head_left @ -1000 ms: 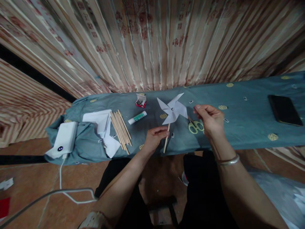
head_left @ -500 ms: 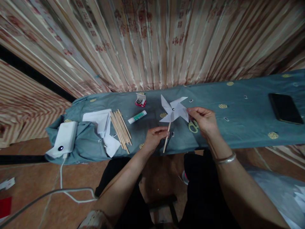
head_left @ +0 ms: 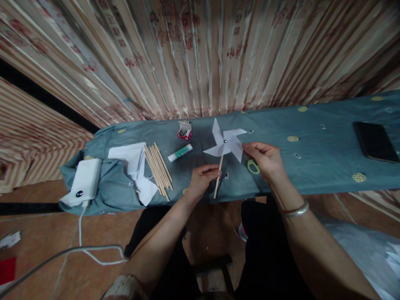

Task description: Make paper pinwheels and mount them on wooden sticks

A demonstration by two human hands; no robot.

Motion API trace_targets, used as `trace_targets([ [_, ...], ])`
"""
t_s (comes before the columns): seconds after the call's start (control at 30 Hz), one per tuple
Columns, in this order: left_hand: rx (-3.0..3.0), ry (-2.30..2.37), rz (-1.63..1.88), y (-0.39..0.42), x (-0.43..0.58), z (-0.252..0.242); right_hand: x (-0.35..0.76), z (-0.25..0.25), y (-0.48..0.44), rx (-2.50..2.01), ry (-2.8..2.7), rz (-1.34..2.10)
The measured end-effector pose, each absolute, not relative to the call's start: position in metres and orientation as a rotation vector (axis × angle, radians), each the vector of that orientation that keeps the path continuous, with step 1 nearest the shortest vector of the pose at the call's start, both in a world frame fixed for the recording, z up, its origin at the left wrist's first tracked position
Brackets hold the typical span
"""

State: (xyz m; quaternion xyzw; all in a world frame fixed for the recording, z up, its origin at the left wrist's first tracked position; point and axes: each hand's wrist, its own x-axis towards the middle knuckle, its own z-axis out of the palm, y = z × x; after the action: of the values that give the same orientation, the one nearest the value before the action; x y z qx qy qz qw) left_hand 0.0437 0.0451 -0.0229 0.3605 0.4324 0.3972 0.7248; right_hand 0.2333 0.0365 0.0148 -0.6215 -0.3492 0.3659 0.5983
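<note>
Pinwheel [head_left: 225, 141], white paper with a silver pin at the hub, held upright just above the blue-cloth worktop [head_left: 312, 166], near its front edge, centre of view. Left hand [head_left: 201, 180] grips its wooden stick [head_left: 218, 179] low down, fingers closed around it. Right hand [head_left: 265, 160] at the lower right blade, fingers narrow, tips at the paper edge; pinching or only touching, cannot tell. Silver bangle [head_left: 295, 210] on right wrist. Green-handled scissors [head_left: 252, 166] lie on the cloth, partly hidden by the right hand. To the left: glue stick [head_left: 180, 153], small red box [head_left: 184, 131], bundle of sticks [head_left: 158, 168], white paper pieces [head_left: 134, 160], white power bank [head_left: 83, 181] at the far end. Dark phone [head_left: 375, 142] well apart, far right
</note>
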Motion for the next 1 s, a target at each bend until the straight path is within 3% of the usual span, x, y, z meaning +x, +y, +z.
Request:
trace_targets([
  [1.0,0.852,0.974,0.912,0.047,0.043,-0.022,0.213,0.018,0.032,-1.445,-0.897,0.958],
])
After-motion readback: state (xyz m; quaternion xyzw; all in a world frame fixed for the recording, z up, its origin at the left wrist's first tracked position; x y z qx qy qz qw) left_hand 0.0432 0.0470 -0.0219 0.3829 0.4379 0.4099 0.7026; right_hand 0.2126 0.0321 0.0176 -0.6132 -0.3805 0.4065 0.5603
